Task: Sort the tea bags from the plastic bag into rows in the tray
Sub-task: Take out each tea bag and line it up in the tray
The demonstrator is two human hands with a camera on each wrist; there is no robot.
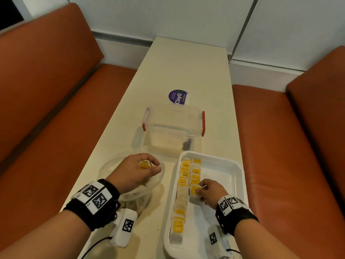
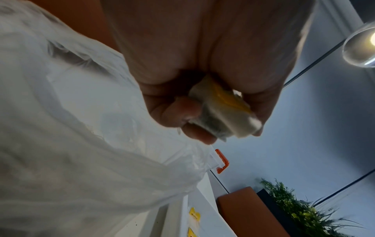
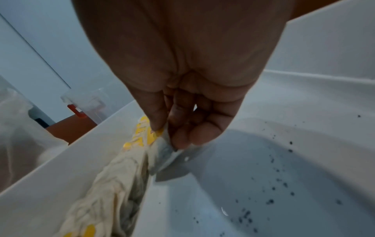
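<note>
Only the right wrist view shows dark specks (image 3: 270, 201) in the tray (image 3: 304, 99).

On the bench (image 1: 186, 71), the tray (image 1: 231, 165) lies at 3 o'clock of the plastic bag (image 1: 112, 165); the box (image 1: 173, 128) sits at 12 o'clock, tea bags (image 1: 182, 184) in the tray.

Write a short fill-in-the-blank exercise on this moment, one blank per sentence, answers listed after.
1. The left hand grips a tea bag over the ____ bag.
2. The right hand pinches a tea bag inside the white ____.
3. The clear box behind the tray has ____ latches.

Missing words: plastic; tray; red
</note>
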